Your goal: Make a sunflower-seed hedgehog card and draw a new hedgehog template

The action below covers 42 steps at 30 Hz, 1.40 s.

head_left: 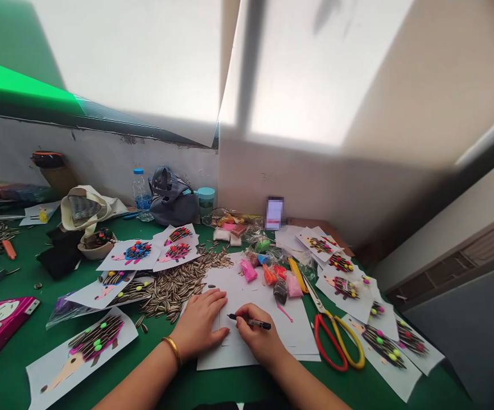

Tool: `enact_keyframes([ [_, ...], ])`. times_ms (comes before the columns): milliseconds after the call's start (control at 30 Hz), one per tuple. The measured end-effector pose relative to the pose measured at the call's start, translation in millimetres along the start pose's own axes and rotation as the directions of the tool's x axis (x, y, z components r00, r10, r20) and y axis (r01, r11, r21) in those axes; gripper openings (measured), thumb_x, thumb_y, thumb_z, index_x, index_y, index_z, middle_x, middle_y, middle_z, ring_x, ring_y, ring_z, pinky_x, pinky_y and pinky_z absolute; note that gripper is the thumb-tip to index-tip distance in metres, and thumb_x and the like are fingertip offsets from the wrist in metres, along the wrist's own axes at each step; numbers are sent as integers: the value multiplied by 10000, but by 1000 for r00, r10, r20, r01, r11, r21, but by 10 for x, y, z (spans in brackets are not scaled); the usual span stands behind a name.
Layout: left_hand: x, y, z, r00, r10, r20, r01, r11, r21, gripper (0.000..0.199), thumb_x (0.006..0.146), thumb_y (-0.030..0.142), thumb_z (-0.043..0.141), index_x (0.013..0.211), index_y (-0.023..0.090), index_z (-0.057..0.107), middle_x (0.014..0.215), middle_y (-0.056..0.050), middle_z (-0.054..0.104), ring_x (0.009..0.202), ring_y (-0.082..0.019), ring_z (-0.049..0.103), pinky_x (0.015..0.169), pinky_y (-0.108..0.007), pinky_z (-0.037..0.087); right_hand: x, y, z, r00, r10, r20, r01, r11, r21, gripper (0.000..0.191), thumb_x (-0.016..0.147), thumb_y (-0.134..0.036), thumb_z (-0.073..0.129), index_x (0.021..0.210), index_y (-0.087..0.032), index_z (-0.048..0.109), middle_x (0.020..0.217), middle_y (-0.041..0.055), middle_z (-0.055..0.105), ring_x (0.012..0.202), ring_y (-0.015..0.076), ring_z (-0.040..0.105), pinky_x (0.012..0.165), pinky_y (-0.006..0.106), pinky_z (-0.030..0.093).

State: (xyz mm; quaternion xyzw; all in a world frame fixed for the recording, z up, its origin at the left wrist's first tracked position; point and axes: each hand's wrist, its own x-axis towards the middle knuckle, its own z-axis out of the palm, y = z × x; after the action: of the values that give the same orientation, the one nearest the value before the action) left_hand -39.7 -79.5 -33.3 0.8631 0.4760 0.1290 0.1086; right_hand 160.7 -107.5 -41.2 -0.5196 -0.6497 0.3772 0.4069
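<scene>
Faint dark marks on the white rectangular paper sheet [219,360] between the hands are too fine to read. The left hand [202,323], flat with fingers loosely spread, hides part of it; the right hand [259,337] grasps a slim black pen [260,324], covering some of the barrel, and whether the tip touches cannot be told. Blurring masks the screen of an upright dark-framed phone [274,213]; the left edge cuts off a magenta plastic device [14,319]. The sheet lies on a green tabletop [225,388] near heaped striped seeds [181,287]; sunlight crosses the pale wall [307,91] behind.
</scene>
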Motion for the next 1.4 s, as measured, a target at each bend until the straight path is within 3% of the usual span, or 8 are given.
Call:
enact_keyframes([
  [533, 2, 3, -1, 1000, 4, -5, -4, 1000, 3, 598, 714, 346, 681, 1292, 239, 571, 1423, -66, 530, 1331, -312, 431, 1065, -487, 335, -12, -64, 7, 999, 14, 29, -13, 999, -52, 117, 822, -199, 552, 860, -207, 663, 791, 4, 683, 721, 157, 608, 665, 253, 454],
  [1067, -5, -27, 31, 999, 19, -40, -20, 1000, -21, 625, 702, 385, 706, 1298, 264, 565, 1413, -63, 538, 1325, -316, 438, 1079, -471, 326, 24, -1, -11, 994, -51, -92, 41, 993, -107, 88, 843, -188, 515, 847, -212, 600, 826, 23, 647, 784, 185, 602, 716, 291, 459],
  [1400, -8, -18, 19, 1000, 9, -29, -10, 1000, -24, 632, 704, 387, 704, 1307, 268, 559, 1419, -62, 532, 1330, -315, 431, 1077, -474, 330, 3, -17, -48, 993, -70, -90, 65, 996, -61, 100, 863, -218, 501, 861, -209, 601, 815, 19, 637, 764, 177, 592, 699, 281, 457],
])
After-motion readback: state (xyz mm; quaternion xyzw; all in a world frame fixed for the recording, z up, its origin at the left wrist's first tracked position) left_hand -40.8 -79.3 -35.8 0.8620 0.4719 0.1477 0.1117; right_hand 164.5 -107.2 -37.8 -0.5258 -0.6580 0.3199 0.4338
